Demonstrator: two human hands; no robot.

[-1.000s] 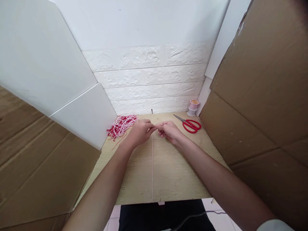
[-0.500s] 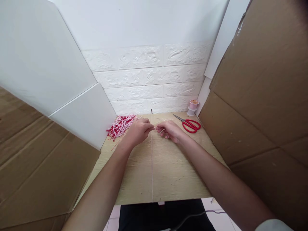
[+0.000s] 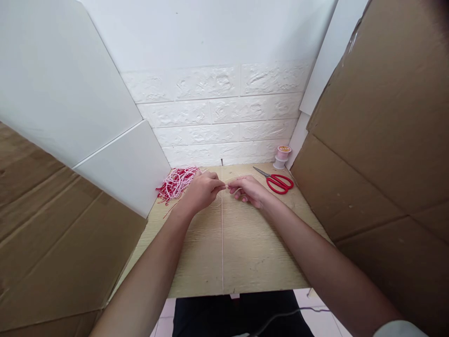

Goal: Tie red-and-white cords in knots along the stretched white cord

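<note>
A thin pale pink cord (image 3: 222, 243) runs straight from a small nail (image 3: 221, 162) at the back of the table down to the front edge. My left hand (image 3: 206, 188) is closed in a pinch on fine thread at this cord, left of it. Opposite, with thumb and forefinger pinched close to the same spot, is my right hand (image 3: 246, 189); its other fingers curl loosely. The fingertips of both hands nearly meet. A loose loop of pale thread (image 3: 219, 202) lies under my left hand. The exact crossing of the threads is too small to make out.
A heap of red, pink and white cords (image 3: 177, 183) lies at the back left. Red-handled scissors (image 3: 278, 183) rest at the back right, near stacked thread spools (image 3: 282, 154). Cardboard panels (image 3: 379, 140) flank the wooden table (image 3: 259, 257), and a white brick-patterned wall (image 3: 206, 112) stands behind.
Both hands stay at the same spot on the cord, with only a slight shift of the right fingers. The whole view has shifted very slightly.
</note>
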